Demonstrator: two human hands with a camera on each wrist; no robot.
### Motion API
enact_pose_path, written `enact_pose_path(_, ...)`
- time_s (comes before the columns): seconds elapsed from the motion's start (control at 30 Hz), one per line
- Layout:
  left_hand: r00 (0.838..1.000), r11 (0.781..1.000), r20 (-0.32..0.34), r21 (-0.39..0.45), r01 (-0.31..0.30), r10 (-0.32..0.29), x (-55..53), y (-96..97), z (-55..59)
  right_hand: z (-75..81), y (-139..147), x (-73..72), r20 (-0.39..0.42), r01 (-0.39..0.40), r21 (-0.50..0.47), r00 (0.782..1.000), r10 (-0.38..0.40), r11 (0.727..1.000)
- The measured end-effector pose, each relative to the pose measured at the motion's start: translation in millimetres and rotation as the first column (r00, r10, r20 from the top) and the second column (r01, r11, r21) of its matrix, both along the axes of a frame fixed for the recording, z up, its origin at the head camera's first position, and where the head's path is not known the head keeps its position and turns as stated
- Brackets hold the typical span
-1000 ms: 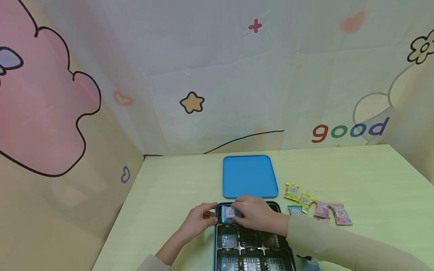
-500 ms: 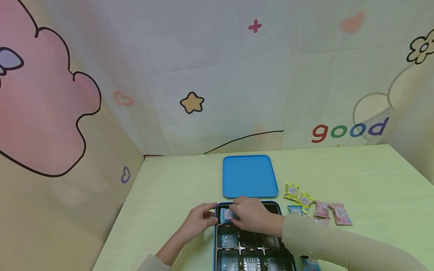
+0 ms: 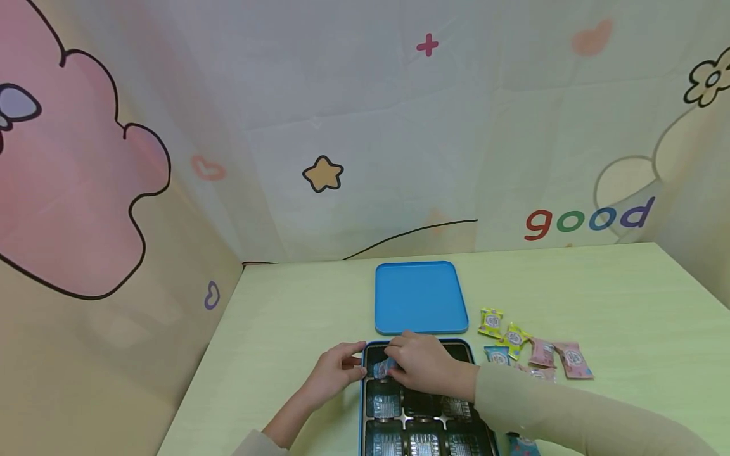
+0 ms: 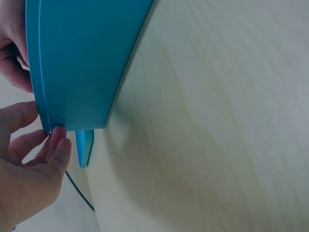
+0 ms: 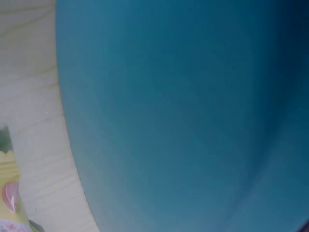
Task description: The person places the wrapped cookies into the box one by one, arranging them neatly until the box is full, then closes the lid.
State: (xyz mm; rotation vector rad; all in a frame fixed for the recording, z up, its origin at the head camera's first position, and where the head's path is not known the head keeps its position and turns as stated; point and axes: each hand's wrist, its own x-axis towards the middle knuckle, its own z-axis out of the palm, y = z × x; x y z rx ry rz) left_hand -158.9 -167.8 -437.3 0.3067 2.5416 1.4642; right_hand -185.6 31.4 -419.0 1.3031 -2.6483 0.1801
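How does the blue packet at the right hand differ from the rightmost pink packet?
The blue packet is at the far-left compartment of the box; the rightmost pink packet lies on the table. The right hand pinches the blue packet, but no hand touches the pink packet. Both are wrapped, with pale printed labels.

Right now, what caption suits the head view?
Right grip holding a blue packet in a divided box, left grip at the box corner.

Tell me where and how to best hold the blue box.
Probably pinch the blue box by its far left corner, coming from the left: the upright wall and rim offer a hold there, while the right sleeve crosses over the right edge.
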Motion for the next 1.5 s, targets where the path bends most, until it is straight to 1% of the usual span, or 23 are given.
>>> enact_pose_path(0.17,1.0,1.0,0.002,0.01,0.001,-0.001,-0.1,-1.0,-1.0,1.1,1.8,0.0,0.013,-0.011,-0.003,1.0,0.011,1.0)
enact_pose_path(0.3,1.0,1.0,-0.002,0.003,0.001,-0.001,-1.4,-1.3,-3.0,2.0,3.8,-1.0,0.046,-0.018,-0.012,0.999,0.019,1.0)
enact_pose_path(0.5,1.0,1.0,0.001,-0.018,-0.004,0.004,-2.4,-0.7,-3.7,4.0,11.5,-4.8,0.092,0.002,-0.037,0.996,0.001,0.999)
enact_pose_path(0.77,1.0,0.999,0.018,-0.033,-0.004,0.004,-0.4,0.5,-0.4,9.1,32.1,-9.9,0.085,0.035,-0.126,0.996,-0.024,0.991)
enact_pose_path(0.93,1.0,0.999,0.026,-0.04,-0.005,0.006,-0.7,0.6,-1.0,11.4,42.5,-12.4,0.076,0.039,-0.15,0.997,-0.028,0.988)
enact_pose_path(1.1,1.0,0.999,0.025,-0.033,-0.006,0.006,-0.8,0.9,-1.4,13.4,51.8,-14.5,0.084,0.058,-0.17,0.995,-0.044,0.984)
enact_pose_path(1.3,1.0,0.999,0.016,-0.032,-0.006,0.006,1.0,0.9,0.6,9.6,65.3,-18.9,0.064,0.079,-0.182,0.996,-0.068,0.98)
enact_pose_path(1.4,1.0,0.999,0.007,-0.039,-0.002,0.003,0.6,0.4,-1.1,6.9,71.6,-20.6,0.059,0.086,-0.184,0.995,-0.076,0.979)
enact_pose_path(1.5,1.0,1.0,0.011,-0.029,-0.002,0.002,-0.3,0.1,-2.8,5.1,77.3,-21.2,0.063,0.1,-0.179,0.994,-0.09,0.979)
